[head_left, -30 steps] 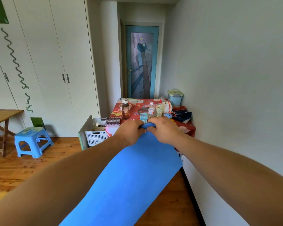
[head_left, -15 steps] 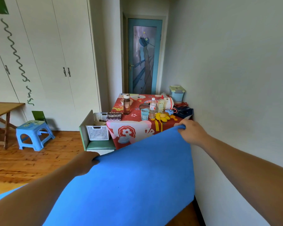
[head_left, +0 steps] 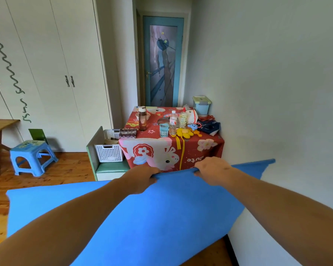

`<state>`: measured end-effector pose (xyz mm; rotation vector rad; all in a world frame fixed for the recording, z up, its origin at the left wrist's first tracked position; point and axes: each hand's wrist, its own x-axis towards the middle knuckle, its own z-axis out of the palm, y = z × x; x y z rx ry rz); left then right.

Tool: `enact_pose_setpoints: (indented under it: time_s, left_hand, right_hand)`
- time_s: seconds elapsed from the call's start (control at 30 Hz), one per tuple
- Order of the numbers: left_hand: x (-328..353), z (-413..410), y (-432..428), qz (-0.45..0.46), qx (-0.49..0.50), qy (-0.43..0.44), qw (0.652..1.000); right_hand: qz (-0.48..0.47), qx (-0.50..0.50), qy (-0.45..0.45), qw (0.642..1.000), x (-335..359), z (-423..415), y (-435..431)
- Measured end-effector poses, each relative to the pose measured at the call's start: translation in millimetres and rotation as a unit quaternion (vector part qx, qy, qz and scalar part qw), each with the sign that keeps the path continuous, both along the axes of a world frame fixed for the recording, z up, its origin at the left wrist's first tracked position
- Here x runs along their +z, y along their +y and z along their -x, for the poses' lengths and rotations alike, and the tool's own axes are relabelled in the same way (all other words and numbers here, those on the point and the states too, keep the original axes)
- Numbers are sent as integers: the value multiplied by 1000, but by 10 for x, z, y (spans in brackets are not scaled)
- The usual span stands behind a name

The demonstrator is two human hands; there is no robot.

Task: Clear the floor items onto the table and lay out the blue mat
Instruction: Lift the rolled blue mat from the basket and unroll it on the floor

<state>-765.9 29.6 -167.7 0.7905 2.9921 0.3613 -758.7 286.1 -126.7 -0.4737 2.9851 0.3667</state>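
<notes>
I see the blue mat [head_left: 142, 217] spread wide in front of me, a plain, smooth, bright blue sheet with no print that I can make out. Its far edge is raised just in front of the table [head_left: 210, 148] with the red cartoon cloth. My left hand [head_left: 140, 179] grips that edge, fingers curled over it, and my right hand [head_left: 211, 170] grips the same edge nearby, fingers wrapped over the top. The mat's right corner pokes up against the white wall [head_left: 277, 93]. Its left corner reaches out over the wooden floor [head_left: 46, 173].
</notes>
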Motion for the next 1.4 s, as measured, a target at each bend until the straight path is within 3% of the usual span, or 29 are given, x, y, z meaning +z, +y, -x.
enact_pose_setpoints:
  time_s: [0.13, 0.27, 0.4, 0.57, 0.87, 1.4]
  left_hand:
    - [-234, -59, -469, 76, 72, -50, 993]
    - [-334, -116, -989, 147, 167, -37, 974]
    - [-371, -197, -1172, 174, 201, -23, 964]
    - [-493, -271, -1059, 182, 184, 17, 966]
    - [-660, -357, -687, 149, 95, 65, 982]
    - [-520, -1243, -1465, 130, 77, 39, 988]
  right_hand:
    - [16, -54, -23, 998, -205, -108, 407]
    - [32, -81, -32, 996, -303, -209, 732]
    - [51, -91, -14, 994, -328, -296, 892]
    - [34, -106, -41, 993, -313, -461, 1047]
    - [35, -225, -97, 969, -509, -1265, 1372]
    - [49, -256, -156, 953, -473, -2229, 521]
